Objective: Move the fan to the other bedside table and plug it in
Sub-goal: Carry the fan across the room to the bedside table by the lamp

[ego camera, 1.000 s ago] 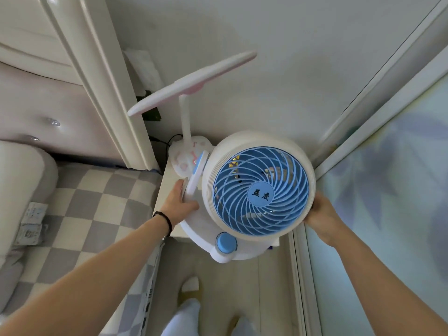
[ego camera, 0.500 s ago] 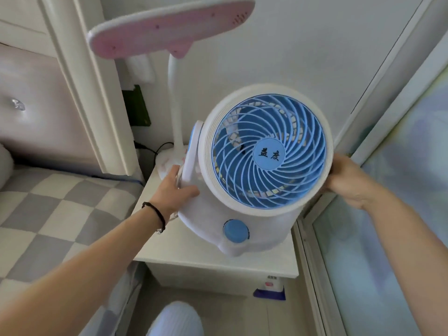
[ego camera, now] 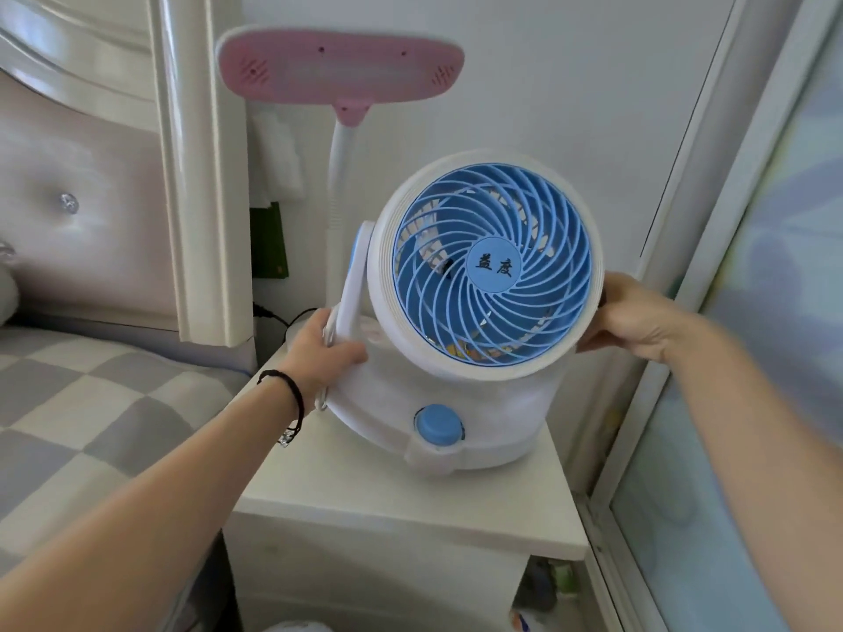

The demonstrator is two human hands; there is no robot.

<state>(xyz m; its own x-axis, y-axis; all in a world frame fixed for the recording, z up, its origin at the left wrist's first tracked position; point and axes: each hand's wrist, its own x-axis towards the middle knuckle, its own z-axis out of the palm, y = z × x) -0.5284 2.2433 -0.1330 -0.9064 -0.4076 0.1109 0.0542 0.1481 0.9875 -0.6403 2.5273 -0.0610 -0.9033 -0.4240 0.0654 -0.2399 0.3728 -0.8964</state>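
Observation:
A white fan [ego camera: 483, 321] with a round blue grille and a blue knob sits with its base on the white bedside table [ego camera: 392, 504], tilted slightly back. My left hand [ego camera: 319, 348] grips the fan's left bracket, with a loop of white cord under the fingers. My right hand [ego camera: 625, 317] holds the right rim of the fan's round housing. The fan's plug is hidden.
A pink-headed desk lamp [ego camera: 340, 68] on a white gooseneck stands behind the fan. A wall socket area with a white plug and green item [ego camera: 269, 239] lies left of it. The bed [ego camera: 82, 403] with checked cover is at left, a glass door frame [ego camera: 684, 312] at right.
The view has dropped lower and closer to the table. The fan has come down from above the table edge onto the tabletop, both hands still on it.

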